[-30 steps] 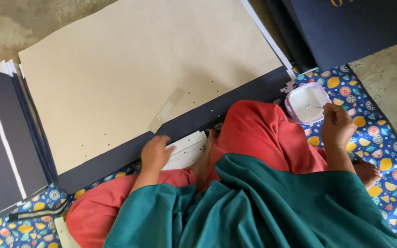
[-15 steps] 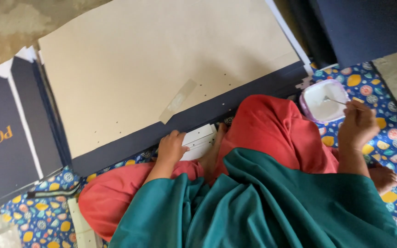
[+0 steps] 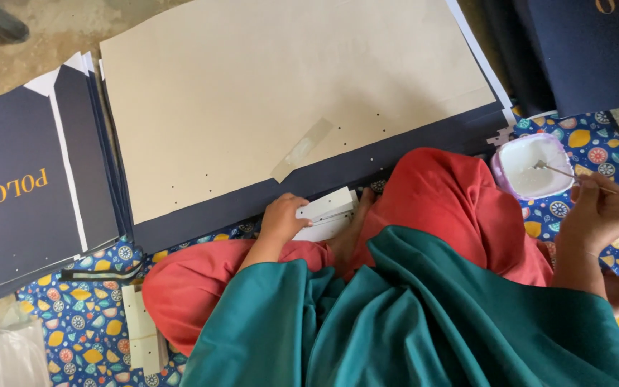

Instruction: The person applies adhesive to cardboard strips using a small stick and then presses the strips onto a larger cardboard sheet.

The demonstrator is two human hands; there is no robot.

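I sit cross-legged in red trousers and a teal top. My left hand [image 3: 283, 219] rests on a small stack of white card strips [image 3: 325, 213] lying by my knee, fingers curled over its near end. My right hand [image 3: 596, 215] holds a thin stick [image 3: 566, 172] whose tip dips into a small white bowl [image 3: 514, 163] of pale paste. In front of me lies a large tan cardboard sheet [image 3: 266, 93] on top of dark navy sheets [image 3: 252, 208], with a piece of tape [image 3: 302, 148] near its lower edge.
A pile of folded navy covers with gold lettering [image 3: 23, 193] lies at the left. More navy sheets [image 3: 596, 50] lie at the top right. A patterned blue mat [image 3: 80, 315] covers the floor, with more white strips [image 3: 141, 333] on it. A clear plastic bag [image 3: 1, 355] sits at bottom left.
The view has shifted so everything sits further right. My right hand has lowered the stick's tip into the bowl. My left hand stays on the white strips.
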